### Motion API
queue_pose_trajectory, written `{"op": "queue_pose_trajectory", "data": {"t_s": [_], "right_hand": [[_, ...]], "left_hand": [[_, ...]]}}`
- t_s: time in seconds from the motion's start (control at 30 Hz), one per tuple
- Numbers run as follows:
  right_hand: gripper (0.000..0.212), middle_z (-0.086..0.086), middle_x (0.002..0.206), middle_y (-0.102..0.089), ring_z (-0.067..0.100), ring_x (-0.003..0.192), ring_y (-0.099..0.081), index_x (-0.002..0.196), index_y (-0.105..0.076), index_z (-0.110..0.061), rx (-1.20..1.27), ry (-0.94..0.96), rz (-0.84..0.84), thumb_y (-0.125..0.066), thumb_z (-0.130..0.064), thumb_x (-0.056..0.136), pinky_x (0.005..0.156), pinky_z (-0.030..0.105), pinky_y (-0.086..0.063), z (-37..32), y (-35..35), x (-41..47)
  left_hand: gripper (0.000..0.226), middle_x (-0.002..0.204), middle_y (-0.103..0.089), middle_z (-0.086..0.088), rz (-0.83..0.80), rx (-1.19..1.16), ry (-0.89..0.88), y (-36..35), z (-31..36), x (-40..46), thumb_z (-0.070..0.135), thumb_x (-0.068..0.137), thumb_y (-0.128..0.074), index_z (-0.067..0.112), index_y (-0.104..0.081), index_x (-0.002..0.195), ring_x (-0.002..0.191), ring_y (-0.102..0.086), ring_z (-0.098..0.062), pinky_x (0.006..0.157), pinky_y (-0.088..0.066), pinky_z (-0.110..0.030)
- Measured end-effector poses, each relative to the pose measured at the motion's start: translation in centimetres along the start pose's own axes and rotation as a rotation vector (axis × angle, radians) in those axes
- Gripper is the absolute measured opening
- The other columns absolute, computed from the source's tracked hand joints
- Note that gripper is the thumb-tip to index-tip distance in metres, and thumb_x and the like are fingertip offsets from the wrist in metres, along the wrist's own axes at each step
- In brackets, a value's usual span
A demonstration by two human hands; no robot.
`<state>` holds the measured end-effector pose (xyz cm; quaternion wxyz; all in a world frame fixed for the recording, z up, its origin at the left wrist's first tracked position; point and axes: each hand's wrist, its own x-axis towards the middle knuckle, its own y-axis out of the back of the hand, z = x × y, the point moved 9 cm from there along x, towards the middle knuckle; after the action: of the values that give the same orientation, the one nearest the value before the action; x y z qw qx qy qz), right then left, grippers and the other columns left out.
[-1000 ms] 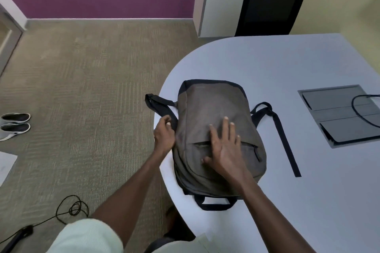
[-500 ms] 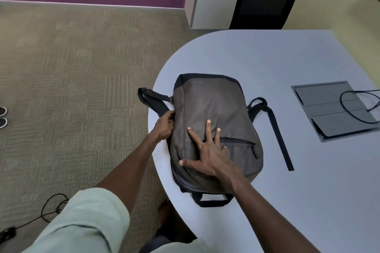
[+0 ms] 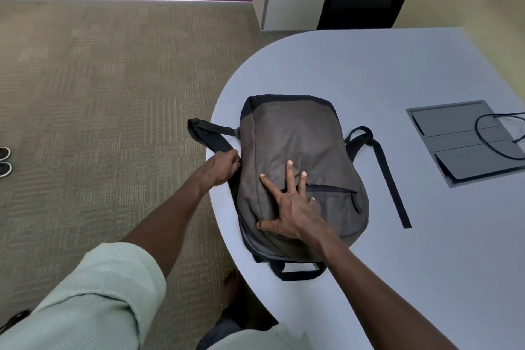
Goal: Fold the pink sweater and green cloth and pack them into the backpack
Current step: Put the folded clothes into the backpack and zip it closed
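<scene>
backpack [image 3: 298,156]: flat on the desk [image 3: 397,71], frame centre
right hand [image 3: 292,204]: fingers spread, pressing the backpack's front
left hand [image 3: 223,166]: pinching something at the backpack's left edge

Backpack [image 3: 295,150], grey-brown with black trim, lying flat on the table [image 3: 369,71]
Front face up, front pocket zip closed; carry handle at the table's near edge, one black strap hanging over its left edge, the other trailing rightward

looking like office meeting room: rounded grey table [image 3: 369,71] holding recessed cable hatch [image 3: 460,139], commercial carpet [image 3: 99,94] covering floor.
</scene>
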<state>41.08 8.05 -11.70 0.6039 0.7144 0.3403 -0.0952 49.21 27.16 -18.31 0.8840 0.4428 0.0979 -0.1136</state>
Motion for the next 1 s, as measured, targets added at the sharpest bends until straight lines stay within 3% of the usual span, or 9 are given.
{"op": "queue_pose_trajectory", "data": {"t_s": [0.1, 0.27, 0.4, 0.53, 0.7, 0.87, 1.0], "right_hand": [[0.108, -0.004, 0.147, 0.051, 0.043, 0.143, 0.030, 0.150, 0.004, -0.056, 0.021, 0.007, 0.008, -0.074, -0.059, 0.075, 0.105, 0.077, -0.020, 0.1, 0.0, 0.1], [0.094, -0.007, 0.150, 0.047, 0.042, 0.145, 0.026, 0.151, -0.005, -0.053, 0.014, 0.025, 0.013, -0.066, -0.063, 0.080, 0.104, 0.078, -0.023, 0.3, -0.2, 0.9], [0.089, -0.007, 0.150, 0.047, 0.043, 0.145, 0.024, 0.151, -0.007, -0.052, -0.003, 0.032, 0.017, -0.061, -0.067, 0.082, 0.103, 0.079, -0.023, 0.1, -0.4, 1.3], [0.088, -0.004, 0.150, 0.047, 0.044, 0.145, 0.023, 0.152, -0.007, -0.051, -0.024, 0.036, 0.017, -0.059, -0.068, 0.083, 0.103, 0.079, -0.024, -0.1, -0.5, 1.3], [0.088, -0.002, 0.150, 0.047, 0.046, 0.145, 0.022, 0.152, -0.007, -0.051, -0.051, 0.039, 0.016, -0.060, -0.065, 0.084, 0.103, 0.079, -0.023, -0.1, -0.7, 1.2], [0.091, -0.003, 0.150, 0.047, 0.045, 0.144, 0.025, 0.151, -0.005, -0.052, -0.032, 0.042, 0.008, -0.062, -0.066, 0.082, 0.103, 0.080, -0.021, -0.1, -0.9, 1.2], [0.091, -0.006, 0.153, 0.044, 0.041, 0.145, 0.028, 0.151, -0.013, -0.052, 0.062, 0.090, -0.040, -0.065, -0.067, 0.079, 0.105, 0.079, -0.018, 0.0, -0.5, 0.5]], "left_hand": [[0.010, 0.085, -0.066, -0.009, 0.038, 0.067, -0.097, 0.8, 0.4, -0.8, 0.017, 0.094, -0.052, 0.010, -0.059, 0.090, 0.074, -0.061, -0.027, 0.065, -0.050, -0.038], [0.020, 0.074, -0.059, -0.013, 0.098, 0.138, -0.181, -0.7, 2.2, -3.8, 0.009, 0.092, -0.054, 0.014, -0.045, 0.075, 0.063, -0.054, -0.028, 0.058, -0.037, -0.032], [0.017, 0.073, -0.057, -0.013, 0.137, 0.103, -0.185, -2.6, 2.3, -7.7, 0.012, 0.091, -0.059, 0.006, -0.051, 0.078, 0.065, -0.051, -0.026, 0.058, -0.041, -0.037], [0.015, 0.069, -0.053, -0.008, 0.134, 0.098, -0.181, -4.1, 2.6, -11.7, 0.010, 0.088, -0.056, 0.010, -0.049, 0.075, 0.065, -0.045, -0.023, 0.060, -0.043, -0.044], [0.014, 0.063, -0.054, -0.007, 0.147, 0.102, -0.232, -6.2, 5.2, -16.5, 0.009, 0.083, -0.056, 0.010, -0.051, 0.070, 0.058, -0.048, -0.022, 0.052, -0.044, -0.042], [0.010, 0.071, -0.061, -0.004, 0.167, -0.010, -0.151, -10.6, 7.9, -20.6, 0.013, 0.087, -0.060, 0.007, -0.061, 0.079, 0.065, -0.052, -0.018, 0.059, -0.046, -0.039], [0.010, 0.082, -0.066, -0.001, 0.259, -0.146, 0.059, -12.5, 8.4, -22.2, 0.018, 0.093, -0.061, 0.011, -0.068, 0.094, 0.076, -0.057, -0.013, 0.069, -0.048, -0.032]]}}
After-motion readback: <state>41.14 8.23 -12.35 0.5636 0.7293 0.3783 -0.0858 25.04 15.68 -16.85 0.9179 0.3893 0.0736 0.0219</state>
